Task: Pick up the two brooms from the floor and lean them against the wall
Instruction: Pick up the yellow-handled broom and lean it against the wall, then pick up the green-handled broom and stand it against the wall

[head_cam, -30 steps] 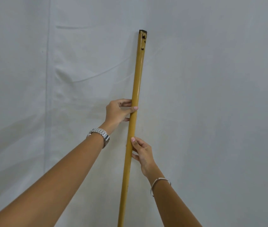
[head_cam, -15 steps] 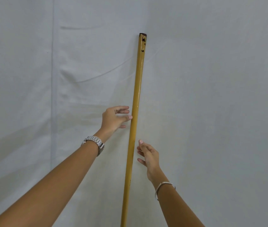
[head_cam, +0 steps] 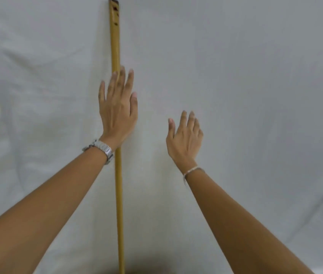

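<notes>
Broom handle (head_cam: 118, 204): a yellow pole standing nearly upright against the white cloth-covered wall (head_cam: 255, 76), its dark-capped top end near the upper edge of the view. The broom head and the floor contact point are out of view below.

Left hand (head_cam: 118, 113): positioned in front of the handle at mid-height, palm toward the wall, fingers extended and slightly spread, not clamped on the pole. Whether the palm touches the handle cannot be determined. A metal wristwatch (head_cam: 102, 148) sits on this wrist, just beside the handle.

Right hand (head_cam: 184, 138): to the right of the handle and clear of it, fingers loosely apart, holding nothing. A thin bracelet (head_cam: 191, 172) circles this wrist.

Only one broom is visible; the second is not in view, so the task is judged at most half complete.

Hazard: with neither hand gripping, the near-vertical handle has little lean. A brush from the left hand could tip it sideways, and the loose cloth may let the top slide.
</notes>
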`<state>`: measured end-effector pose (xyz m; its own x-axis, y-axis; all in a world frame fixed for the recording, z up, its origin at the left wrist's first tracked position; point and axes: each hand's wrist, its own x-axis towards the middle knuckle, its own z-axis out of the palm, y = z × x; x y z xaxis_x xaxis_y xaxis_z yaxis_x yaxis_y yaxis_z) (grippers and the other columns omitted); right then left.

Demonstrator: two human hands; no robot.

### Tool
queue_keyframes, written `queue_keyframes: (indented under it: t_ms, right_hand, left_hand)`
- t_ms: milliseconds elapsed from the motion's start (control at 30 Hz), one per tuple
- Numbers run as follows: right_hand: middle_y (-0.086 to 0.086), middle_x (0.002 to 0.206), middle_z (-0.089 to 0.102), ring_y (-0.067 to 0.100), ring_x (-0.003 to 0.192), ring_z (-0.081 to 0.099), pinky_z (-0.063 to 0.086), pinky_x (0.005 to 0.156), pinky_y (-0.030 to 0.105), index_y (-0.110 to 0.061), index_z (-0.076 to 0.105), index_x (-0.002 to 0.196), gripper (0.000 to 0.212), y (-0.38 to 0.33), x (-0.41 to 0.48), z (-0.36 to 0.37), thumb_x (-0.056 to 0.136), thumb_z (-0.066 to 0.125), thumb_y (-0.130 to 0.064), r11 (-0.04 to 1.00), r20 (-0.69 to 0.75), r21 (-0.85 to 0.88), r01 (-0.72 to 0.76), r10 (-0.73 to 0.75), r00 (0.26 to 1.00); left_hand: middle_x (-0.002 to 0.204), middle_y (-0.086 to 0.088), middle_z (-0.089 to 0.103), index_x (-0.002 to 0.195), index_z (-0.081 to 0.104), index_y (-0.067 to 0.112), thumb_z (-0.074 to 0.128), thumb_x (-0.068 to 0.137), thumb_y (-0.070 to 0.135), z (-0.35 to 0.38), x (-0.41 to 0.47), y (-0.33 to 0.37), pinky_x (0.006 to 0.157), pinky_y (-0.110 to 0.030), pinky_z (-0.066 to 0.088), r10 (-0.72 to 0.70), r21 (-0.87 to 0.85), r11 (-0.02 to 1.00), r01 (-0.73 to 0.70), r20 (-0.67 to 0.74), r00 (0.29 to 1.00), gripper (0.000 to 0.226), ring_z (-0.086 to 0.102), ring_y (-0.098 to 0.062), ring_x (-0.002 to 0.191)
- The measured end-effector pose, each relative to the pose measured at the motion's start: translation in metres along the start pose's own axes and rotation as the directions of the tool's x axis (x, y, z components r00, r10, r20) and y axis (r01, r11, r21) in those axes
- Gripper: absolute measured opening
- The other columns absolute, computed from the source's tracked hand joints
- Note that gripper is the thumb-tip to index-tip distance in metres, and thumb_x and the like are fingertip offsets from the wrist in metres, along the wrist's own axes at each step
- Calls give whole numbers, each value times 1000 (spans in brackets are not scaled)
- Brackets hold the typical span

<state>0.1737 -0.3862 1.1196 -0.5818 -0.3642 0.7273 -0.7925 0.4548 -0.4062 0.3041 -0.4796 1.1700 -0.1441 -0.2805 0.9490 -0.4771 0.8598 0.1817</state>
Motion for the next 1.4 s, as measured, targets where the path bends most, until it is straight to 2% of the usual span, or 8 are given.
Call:
queue_keyframes:
  t_ms: [100,300,467,733,900,1133,1267,1400]
  right_hand:
    - [13,155,19,31,141,20,19,112,47,-13,19,144,58,27,-1,-29,96,22,-45,997,-76,-74,20,-26,997]
    - [10,156,16,27,142,17,16,113,45,-15,17,145,56,107,-13,-81,97,21,-43,977,-76,-202,71,-88,993]
    - [10,155,19,27,142,20,17,113,45,-15,20,144,55,198,-27,-122,96,22,-43,971,-85,-235,45,-67,994]
    - [12,152,28,29,139,28,23,111,46,-14,26,142,54,392,-63,-177,96,23,-42,953,-9,-302,39,-44,999]
    - [13,150,33,30,136,33,27,109,47,-14,30,141,52,513,-99,-182,96,26,-41,938,79,-345,13,15,997]
    - [12,150,33,30,136,32,26,110,46,-14,29,141,53,630,-196,-149,96,27,-42,933,219,-344,-101,185,958]
    - [13,149,34,30,135,33,26,109,45,-14,30,141,54,696,-279,-110,95,28,-44,929,340,-347,-124,248,907]
    - [13,147,38,30,132,38,32,106,45,-13,32,140,57,753,-361,-64,93,29,-46,926,440,-367,-88,256,861]
  left_hand:
    - [157,-13,16,147,17,13,26,99,29,13,-9,46,117,-43,5,-9,-38,999,11,47,999,52,12,-25,145]
    - [158,-15,10,148,12,12,24,100,32,45,-51,146,118,-41,2,-10,-150,988,32,151,988,53,7,-24,146]
    - [157,-16,11,148,12,12,24,100,33,76,-97,234,118,-41,4,91,-213,976,-39,243,966,54,8,-25,146]
    - [156,-16,16,147,18,10,28,99,32,148,-197,397,117,-41,6,185,-277,957,-85,356,916,53,13,-27,145]
    - [156,-15,18,147,20,12,29,98,34,199,-279,478,117,-41,6,149,-283,959,-10,475,867,54,14,-27,145]
    - [158,-12,11,148,14,14,25,99,36,245,-425,511,118,-39,2,119,-236,970,65,689,715,55,6,-22,145]
    - [158,-12,8,148,11,14,20,99,38,269,-542,508,119,-43,6,75,-182,975,124,805,589,56,5,-22,146]
    - [157,-13,12,148,15,13,18,97,40,287,-657,498,119,-42,8,8,-101,979,177,888,460,58,9,-24,145]
